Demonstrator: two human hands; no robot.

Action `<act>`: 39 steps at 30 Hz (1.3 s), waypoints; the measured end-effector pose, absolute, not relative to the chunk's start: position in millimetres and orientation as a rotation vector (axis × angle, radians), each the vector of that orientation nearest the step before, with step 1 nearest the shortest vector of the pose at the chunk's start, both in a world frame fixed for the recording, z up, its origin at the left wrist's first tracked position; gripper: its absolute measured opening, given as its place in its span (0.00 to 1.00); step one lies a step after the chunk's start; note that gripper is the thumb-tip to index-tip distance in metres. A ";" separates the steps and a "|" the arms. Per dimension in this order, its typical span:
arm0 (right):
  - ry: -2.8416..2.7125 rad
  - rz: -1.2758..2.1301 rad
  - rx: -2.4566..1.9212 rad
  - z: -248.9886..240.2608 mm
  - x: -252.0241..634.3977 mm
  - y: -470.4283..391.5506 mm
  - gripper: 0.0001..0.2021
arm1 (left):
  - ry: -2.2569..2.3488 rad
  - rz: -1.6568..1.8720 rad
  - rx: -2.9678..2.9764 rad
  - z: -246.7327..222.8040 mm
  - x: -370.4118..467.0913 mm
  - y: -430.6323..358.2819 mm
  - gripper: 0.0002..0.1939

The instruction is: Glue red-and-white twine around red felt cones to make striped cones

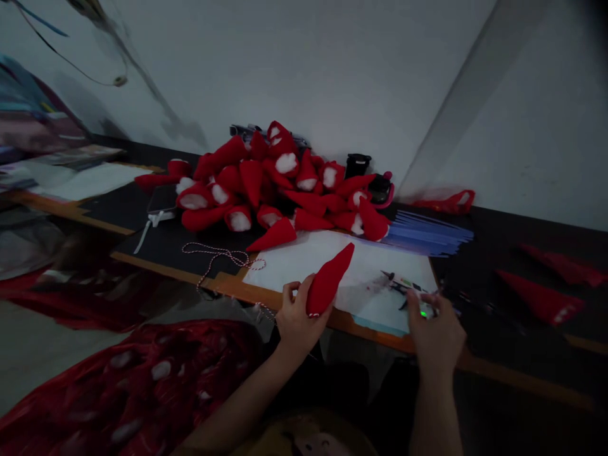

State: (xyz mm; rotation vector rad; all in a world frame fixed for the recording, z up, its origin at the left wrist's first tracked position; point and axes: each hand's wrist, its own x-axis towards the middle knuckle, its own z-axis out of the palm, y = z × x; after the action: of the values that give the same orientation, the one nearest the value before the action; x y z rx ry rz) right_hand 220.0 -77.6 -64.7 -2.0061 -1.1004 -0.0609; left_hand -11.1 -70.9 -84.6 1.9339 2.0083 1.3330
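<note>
My left hand is closed around a red felt cone, its tip pointing up and away from me. A bit of red-and-white twisted cord shows at the cone's base; the same cord lies in loops on the table to the left. My right hand has its fingers round the back of a hot glue gun with a green light on it. The gun's nozzle points left over a white sheet. My palm hides part of its handle.
A heap of stuffed red cones stands against the wall. Blue-violet strips lie right of it, with flat red felt pieces farther right. A phone with a white cable sits left. Below the table edge is a red bag of more stuffed pieces.
</note>
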 end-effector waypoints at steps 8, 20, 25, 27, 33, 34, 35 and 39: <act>-0.892 0.796 -1.309 -64.9 108.4 -63.9 0.28 | 1.823 1.271 2.105 -88.9 4.8 -79.1 0.33; -1.167 0.666 -1.431 -54.3 137.5 -72.6 0.23 | 1.136 1.152 1.867 -19.0 -46.3 -78.0 0.16; -1.206 0.690 -1.421 -50.6 129.7 -82.8 0.25 | 0.893 1.149 1.756 4.1 -32.1 -53.3 0.11; -1.197 0.695 -1.433 -49.2 128.7 -85.6 0.28 | 0.826 1.148 1.679 6.3 -25.5 -45.0 0.10; -1.212 0.677 -1.453 -42.9 130.9 -92.7 0.36 | 0.701 1.267 1.463 0.2 -13.6 -30.6 0.08; -1.221 0.688 -1.450 -41.8 131.6 -93.7 0.36 | 0.685 1.269 1.442 -1.0 -13.1 -29.6 0.08; -1.231 0.700 -1.446 -40.8 132.4 -94.5 0.36 | 0.666 1.265 1.426 -2.2 -12.9 -28.8 0.08; -1.276 0.724 -1.441 -38.2 134.3 -96.2 0.35 | 0.571 1.235 1.372 -5.4 -14.5 -27.7 0.08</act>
State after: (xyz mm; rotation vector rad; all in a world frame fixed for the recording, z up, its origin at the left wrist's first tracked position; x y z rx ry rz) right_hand 134.3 -96.2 -38.2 -1.4410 -1.2762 0.7244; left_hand -14.5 -27.7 -5.4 1.3723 0.5712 1.2347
